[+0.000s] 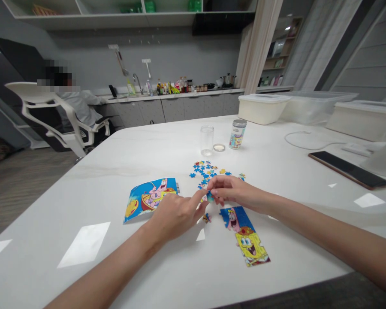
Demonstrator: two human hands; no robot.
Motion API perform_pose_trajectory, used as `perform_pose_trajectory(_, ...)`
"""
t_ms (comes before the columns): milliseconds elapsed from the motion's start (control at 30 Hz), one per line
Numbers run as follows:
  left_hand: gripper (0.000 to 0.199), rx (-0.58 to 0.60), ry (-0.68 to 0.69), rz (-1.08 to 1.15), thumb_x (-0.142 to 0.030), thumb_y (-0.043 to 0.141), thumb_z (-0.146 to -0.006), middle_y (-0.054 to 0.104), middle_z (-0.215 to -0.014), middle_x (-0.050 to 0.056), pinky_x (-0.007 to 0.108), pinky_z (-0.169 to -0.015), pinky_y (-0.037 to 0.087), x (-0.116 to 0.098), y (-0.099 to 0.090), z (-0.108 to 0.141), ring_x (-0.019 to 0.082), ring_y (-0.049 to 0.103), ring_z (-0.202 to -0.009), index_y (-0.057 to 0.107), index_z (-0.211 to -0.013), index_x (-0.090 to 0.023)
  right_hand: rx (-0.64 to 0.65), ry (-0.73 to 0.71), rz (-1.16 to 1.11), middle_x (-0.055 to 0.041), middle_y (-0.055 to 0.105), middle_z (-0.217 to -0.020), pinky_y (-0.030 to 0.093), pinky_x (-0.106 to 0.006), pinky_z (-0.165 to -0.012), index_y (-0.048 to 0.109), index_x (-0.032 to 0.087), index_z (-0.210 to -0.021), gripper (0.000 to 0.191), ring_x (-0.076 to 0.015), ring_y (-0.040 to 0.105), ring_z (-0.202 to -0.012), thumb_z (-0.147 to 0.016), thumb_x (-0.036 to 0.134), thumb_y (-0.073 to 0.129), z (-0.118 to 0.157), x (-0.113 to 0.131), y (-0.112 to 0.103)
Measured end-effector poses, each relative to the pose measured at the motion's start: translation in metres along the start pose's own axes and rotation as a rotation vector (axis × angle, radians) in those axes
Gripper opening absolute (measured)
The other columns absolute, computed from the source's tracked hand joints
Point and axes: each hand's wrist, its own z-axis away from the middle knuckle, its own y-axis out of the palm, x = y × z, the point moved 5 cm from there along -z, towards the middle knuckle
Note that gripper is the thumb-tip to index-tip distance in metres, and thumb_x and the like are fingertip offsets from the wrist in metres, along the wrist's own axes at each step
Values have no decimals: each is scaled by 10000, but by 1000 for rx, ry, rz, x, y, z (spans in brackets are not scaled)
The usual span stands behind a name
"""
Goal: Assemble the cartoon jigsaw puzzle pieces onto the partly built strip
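Note:
My left hand (176,214) and my right hand (227,189) meet over the table, fingertips pinched around a small blue jigsaw piece (210,196). Fingers hide part of it, and whether it is one piece or two joined I cannot tell. Just in front of my right hand lies a partly joined jigsaw puzzle (246,236) with a pink and a yellow cartoon figure. A loose jigsaw piece (206,218) rests below my left fingertips. Beyond the hands spreads a pile of mostly blue jigsaw pieces (206,169). Left of my left hand is a curled picture sheet (151,195).
A clear jar (207,141), its lid (219,147) and a printed canister (237,134) stand behind the pile. A dark phone-like slab (349,168), a white cable (296,141) and storage bins (263,109) are at the right. A person (77,107) sits in a chair at far left.

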Motion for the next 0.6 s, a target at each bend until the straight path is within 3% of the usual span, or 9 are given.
perform_pose_trajectory(600, 204, -17, -9, 6, -266, 432, -958, 498, -389, -56, 269, -389, 179, -1, -3, -2, 125, 444, -323, 611, -977, -172, -35, 15, 29, 16, 569, -679, 418, -254, -570, 646, 195, -882, 142, -100, 516, -599, -758, 239, 700, 2, 5, 2)
